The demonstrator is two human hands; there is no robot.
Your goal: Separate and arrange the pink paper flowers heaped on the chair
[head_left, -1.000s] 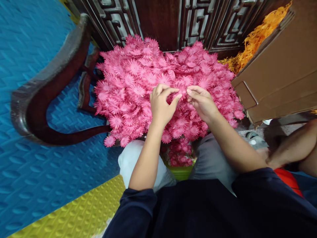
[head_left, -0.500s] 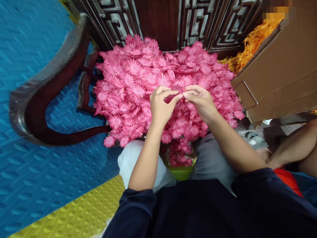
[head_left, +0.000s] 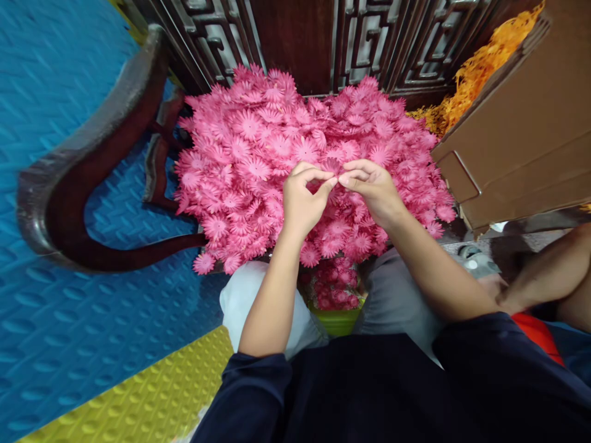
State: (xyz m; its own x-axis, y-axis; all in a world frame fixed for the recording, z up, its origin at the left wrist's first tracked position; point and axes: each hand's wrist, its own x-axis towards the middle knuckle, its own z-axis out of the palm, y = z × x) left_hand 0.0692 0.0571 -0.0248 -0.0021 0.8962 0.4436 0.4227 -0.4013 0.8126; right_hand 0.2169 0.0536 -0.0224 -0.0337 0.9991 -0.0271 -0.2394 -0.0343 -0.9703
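Observation:
A darker pink artificial flower (head_left: 332, 164) is pinched between my two hands, over the middle of a heap of pink artificial flowers (head_left: 249, 126). My left hand (head_left: 305, 194) has its thumb and forefinger closed at the flower's left edge. From the other side, my right hand (head_left: 372, 187) pinches the same flower with thumb and fingers. The fingertips of both hands nearly meet and cover the flower's lower part. Below the heap, between my knees, more dark pink flowers (head_left: 336, 283) lie in a green container (head_left: 339, 321).
A curved dark wooden armrest (head_left: 55, 197) stands at left, over blue and yellow floor matting (head_left: 60, 344). Carved wooden panels (head_left: 295, 43) rise behind the heap. On the right are a cardboard box (head_left: 512, 135), orange artificial strands (head_left: 489, 55) and another person's limb (head_left: 549, 271).
Both hands stay over the heap, with the left shifted slightly right. The held flower shows a little more above the fingertips.

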